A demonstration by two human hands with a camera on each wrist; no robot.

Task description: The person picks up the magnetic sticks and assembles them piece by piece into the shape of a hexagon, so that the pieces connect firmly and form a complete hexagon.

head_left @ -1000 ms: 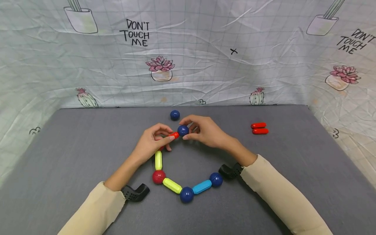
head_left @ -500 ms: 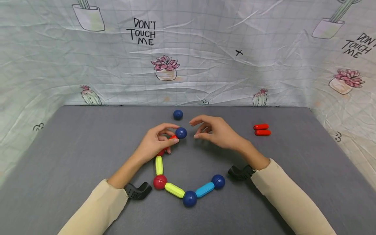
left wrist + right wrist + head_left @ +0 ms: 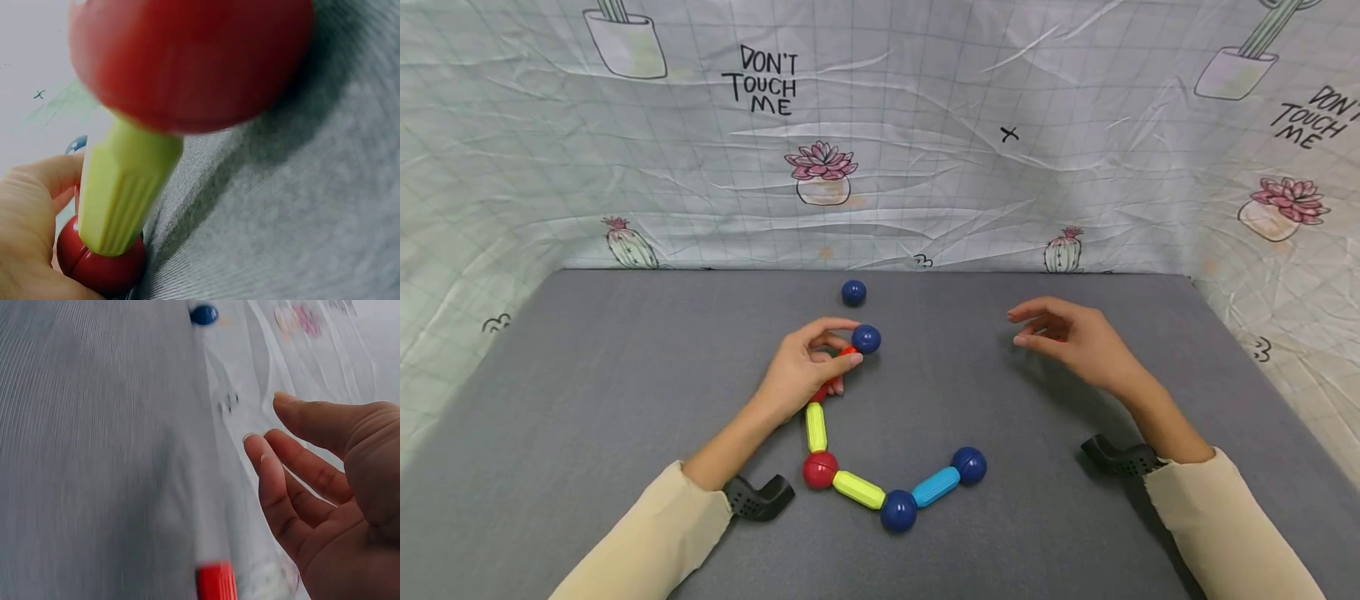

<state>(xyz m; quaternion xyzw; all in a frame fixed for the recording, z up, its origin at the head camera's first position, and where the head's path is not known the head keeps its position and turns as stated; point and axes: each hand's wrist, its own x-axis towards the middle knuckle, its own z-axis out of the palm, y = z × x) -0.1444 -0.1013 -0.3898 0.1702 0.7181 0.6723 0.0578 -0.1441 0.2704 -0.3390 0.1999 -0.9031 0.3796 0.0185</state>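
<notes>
My left hand [image 3: 808, 362] pinches a red magnetic rod [image 3: 847, 351], mostly hidden by the fingers. A blue ball [image 3: 867, 339] sits on the rod's far end. By the same hand, a red ball [image 3: 817, 394] joins a yellow rod [image 3: 816, 427], and the chain runs on through another red ball [image 3: 820, 471], a second yellow rod [image 3: 859, 490], a blue ball [image 3: 898, 511], a light-blue rod [image 3: 936, 487] and an end blue ball [image 3: 969, 465]. With loosely bent fingers, my right hand [image 3: 1078, 343] holds nothing; a loose red rod [image 3: 216, 581] lies near it in the right wrist view.
A single blue ball [image 3: 853, 292] lies toward the back of the grey table [image 3: 647, 375]. Behind the table hangs a printed cloth [image 3: 925, 183]. Black wrist mounts [image 3: 760, 498] stick out below both forearms.
My right hand has let go of the blue ball and moved right to the loose red rods, now largely hidden behind it. My left hand keeps hold of its rod.
</notes>
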